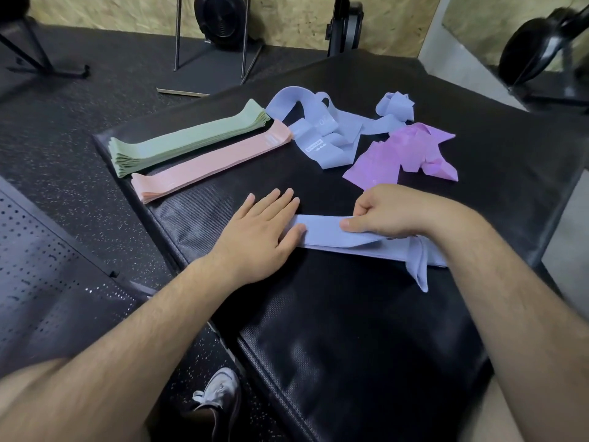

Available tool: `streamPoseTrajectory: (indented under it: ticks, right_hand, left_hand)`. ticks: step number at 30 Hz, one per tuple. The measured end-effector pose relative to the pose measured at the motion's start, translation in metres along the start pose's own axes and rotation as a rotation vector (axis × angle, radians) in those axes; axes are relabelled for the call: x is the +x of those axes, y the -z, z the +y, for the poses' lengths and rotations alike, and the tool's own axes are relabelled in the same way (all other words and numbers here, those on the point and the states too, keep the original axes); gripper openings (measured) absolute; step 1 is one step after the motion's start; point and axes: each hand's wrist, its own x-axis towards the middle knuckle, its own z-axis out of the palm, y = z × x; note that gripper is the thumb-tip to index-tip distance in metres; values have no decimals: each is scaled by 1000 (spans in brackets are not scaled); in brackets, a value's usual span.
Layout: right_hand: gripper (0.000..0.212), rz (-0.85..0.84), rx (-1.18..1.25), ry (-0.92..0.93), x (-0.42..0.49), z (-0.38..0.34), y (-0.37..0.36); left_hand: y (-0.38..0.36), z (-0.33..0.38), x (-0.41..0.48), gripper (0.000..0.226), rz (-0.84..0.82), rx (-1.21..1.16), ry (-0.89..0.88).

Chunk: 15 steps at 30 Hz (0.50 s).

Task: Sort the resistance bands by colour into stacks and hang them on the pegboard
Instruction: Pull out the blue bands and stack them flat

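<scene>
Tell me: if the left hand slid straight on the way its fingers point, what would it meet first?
Probably the loose heap of blue bands, after a stretch of black mat. The left hand lies flat, its fingers aimed toward the heap's near end; depth is uncertain.

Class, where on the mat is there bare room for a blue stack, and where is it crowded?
Bare: between the pink stack and the left hand; also the near mat below the blue band. Crowded: far right, blue heap beside purple heap.
</scene>
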Motion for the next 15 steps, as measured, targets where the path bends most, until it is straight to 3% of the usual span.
streamPoseTrajectory:
  ticks: [4,10,15]
  right_hand:
    - [41,62,-21,-1,5,5,-11]
    - [38,86,-13,12,3,6,-14]
    - [31,105,-45,28,3,2,-16]
  left_hand:
    - [2,2,-1,67,16,46,-1]
    - [16,13,4,63,196,218,-92]
    - [-4,45,11,59,118,53,-209]
